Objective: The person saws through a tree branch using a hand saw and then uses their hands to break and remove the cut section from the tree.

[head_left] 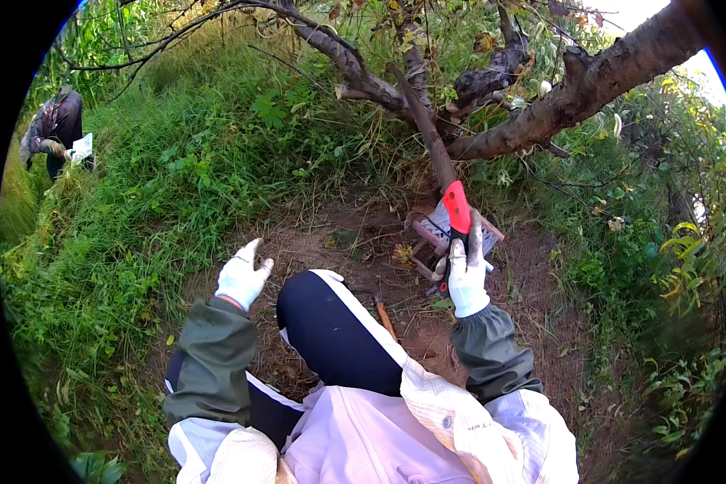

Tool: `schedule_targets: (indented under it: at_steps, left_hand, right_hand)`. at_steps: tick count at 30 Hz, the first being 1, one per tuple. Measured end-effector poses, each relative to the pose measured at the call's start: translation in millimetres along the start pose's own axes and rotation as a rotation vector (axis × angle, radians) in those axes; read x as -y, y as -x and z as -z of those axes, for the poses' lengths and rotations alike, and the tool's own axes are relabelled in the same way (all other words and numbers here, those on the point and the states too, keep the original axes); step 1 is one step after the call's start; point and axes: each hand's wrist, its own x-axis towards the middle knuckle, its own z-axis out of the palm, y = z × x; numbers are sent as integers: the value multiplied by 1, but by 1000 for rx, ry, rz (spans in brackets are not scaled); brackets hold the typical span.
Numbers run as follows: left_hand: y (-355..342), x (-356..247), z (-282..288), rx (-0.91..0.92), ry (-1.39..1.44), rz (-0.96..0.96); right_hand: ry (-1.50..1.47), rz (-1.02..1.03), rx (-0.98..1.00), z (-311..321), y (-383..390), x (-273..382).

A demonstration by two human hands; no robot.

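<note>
My right hand [467, 282], in a white glove, grips a pruning saw [457, 206] by its red and black handle. The saw's long dark blade points up and away, in front of the base of a tree [492, 143]; whether it touches the bark I cannot tell. My left hand [244, 276], also gloved in white, is raised beside my knee, fingers apart and holding nothing. Behind the saw handle, a small folding stool [437, 219] with a pale patterned seat is partly hidden.
Thick branches [589, 89] spread overhead to both sides. A wooden stick or tool handle [385, 320] lies on bare soil beside my knee. Tall grass [153, 185] covers the left slope, bushes [669, 266] the right. At the far left, another person [56, 133] bends over the grass.
</note>
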Motion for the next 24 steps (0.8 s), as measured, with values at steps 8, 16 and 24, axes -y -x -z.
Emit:
schedule_targets:
  at_steps: [8, 16, 24]
  left_hand:
    - [34, 38, 70, -80, 87, 83]
    - [44, 35, 70, 32, 44, 141]
    - [43, 2, 69, 171, -71, 57]
  right_hand:
    - [-56, -57, -62, 6, 23, 24]
    - [-25, -82, -166, -11, 14, 25]
    - [13, -279, -116, 11, 8, 21]
